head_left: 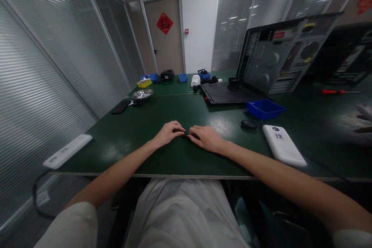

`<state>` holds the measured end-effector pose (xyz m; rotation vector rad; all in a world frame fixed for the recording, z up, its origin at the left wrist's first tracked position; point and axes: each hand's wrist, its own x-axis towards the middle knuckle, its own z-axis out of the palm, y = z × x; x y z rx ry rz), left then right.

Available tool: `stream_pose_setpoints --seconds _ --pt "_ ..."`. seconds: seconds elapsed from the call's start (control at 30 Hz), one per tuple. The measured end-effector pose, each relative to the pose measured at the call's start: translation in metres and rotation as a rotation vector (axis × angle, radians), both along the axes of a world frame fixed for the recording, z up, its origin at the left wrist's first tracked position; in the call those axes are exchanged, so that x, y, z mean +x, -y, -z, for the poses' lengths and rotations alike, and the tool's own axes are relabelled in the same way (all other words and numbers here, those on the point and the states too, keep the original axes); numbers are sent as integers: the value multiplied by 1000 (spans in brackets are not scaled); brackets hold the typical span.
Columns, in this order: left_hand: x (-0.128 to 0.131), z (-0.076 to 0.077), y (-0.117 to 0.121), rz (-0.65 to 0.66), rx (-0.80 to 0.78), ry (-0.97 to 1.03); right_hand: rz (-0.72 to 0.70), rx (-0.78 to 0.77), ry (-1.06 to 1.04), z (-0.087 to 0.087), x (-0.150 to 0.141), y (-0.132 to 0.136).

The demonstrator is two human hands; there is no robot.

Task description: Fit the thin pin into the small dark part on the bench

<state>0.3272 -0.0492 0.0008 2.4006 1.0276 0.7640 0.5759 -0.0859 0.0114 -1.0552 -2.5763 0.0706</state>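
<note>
Over the green table (162, 155) in front of me, both hands meet with their fingertips nearly touching. My left hand (169, 133) is closed in a pinch at one end of a small dark piece (185, 135). From the other side, my right hand (207, 138) pinches the same piece, its fingers curled over. Most of the piece is hidden by fingers, and its kind is too small to make out. To the right of my right hand lies a black computer mouse (248, 124), with a white power bank (283, 145) beyond it.
A blue tray (265, 109), a black panel (229, 95) and an open computer case (270, 60) stand at right, near a red screwdriver (333, 92). At left are a metal bowl (142, 94), a phone (121, 107) and another white power bank (68, 150).
</note>
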Motion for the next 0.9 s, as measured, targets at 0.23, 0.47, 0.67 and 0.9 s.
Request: stream_pose_setpoints --seconds 0.23,0.47,0.67,0.9 --pt "3 -10 27 58 74 7 -8 -13 -93 0 5 -2" --pt "4 -10 27 46 136 -67 -10 2 -108 0 5 -2" --pt "-1 -12 29 60 103 -141 -18 3 -112 0 5 -3" --pt "-79 -13 -14 -121 34 -209 -28 0 -135 0 6 -2"
